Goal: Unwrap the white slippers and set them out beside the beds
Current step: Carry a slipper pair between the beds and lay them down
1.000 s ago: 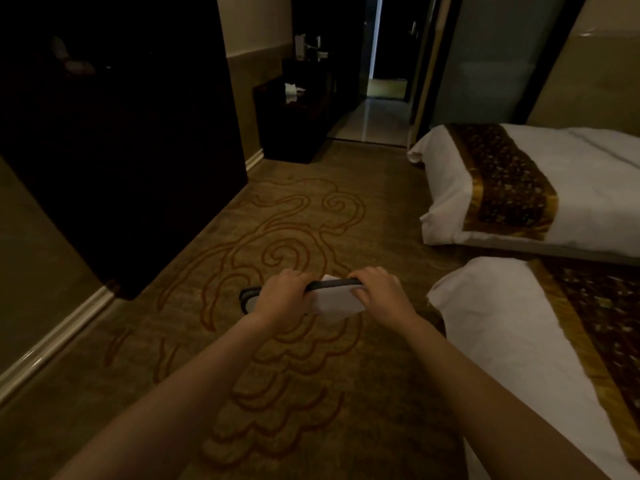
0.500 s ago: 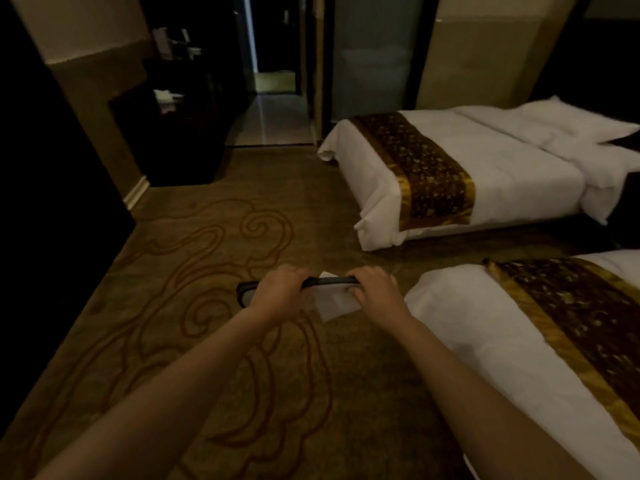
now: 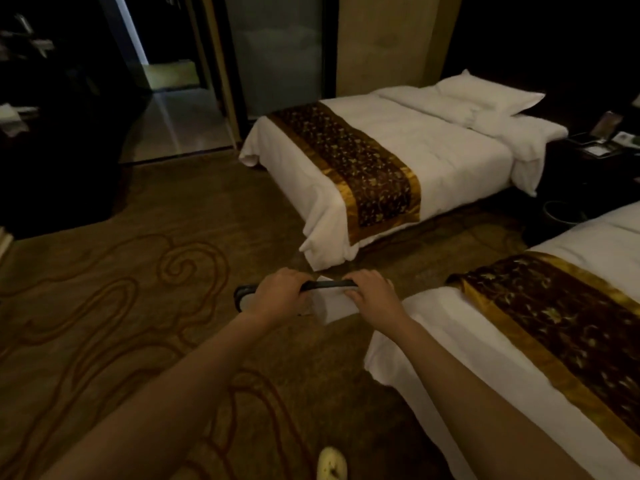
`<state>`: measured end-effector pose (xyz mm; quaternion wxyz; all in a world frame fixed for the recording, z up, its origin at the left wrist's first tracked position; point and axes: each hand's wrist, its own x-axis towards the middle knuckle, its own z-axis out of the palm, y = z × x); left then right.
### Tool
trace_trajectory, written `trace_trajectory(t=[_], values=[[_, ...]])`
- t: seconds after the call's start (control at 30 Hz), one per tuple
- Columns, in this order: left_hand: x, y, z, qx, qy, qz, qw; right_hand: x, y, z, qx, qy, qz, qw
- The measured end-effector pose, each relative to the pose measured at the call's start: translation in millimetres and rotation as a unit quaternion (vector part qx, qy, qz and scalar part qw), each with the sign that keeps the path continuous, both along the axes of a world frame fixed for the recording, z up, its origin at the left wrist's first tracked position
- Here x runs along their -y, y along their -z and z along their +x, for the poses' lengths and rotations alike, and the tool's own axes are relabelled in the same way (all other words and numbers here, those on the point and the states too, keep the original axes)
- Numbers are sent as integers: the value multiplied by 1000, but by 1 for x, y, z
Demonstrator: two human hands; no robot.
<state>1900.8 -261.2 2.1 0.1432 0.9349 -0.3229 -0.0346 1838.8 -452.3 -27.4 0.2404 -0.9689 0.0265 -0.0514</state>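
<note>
Holds the slippers (image 3: 337, 303) with left hand (image 3: 278, 294) and right hand (image 3: 372, 296) each curled over the dark top edge. Lets the white part hang between both grips, over the carpet (image 3: 138, 271) beside the near bed (image 3: 450, 341).

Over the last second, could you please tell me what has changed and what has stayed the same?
The view swung right: the far bed now shows whole, with its pillow and a nightstand, and a pale shoe tip has come in at the bottom edge. Unchanged: the left hand and right hand still grip the white slippers above the carpet; nothing was let go.
</note>
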Motion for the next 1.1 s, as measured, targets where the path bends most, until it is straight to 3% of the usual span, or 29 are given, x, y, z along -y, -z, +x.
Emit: trace_trajectory(t=[0.37, 0.77, 1.1], values=[[101, -10, 197, -52, 65, -8, 997, 90, -17, 172, -28, 48, -12, 998], [260, -1, 442, -11, 233, -3, 972, 204, -4, 358, -35, 233, 10, 972], [416, 28, 521, -73, 349, 11, 934, 324, 18, 411, -72, 342, 4, 937]])
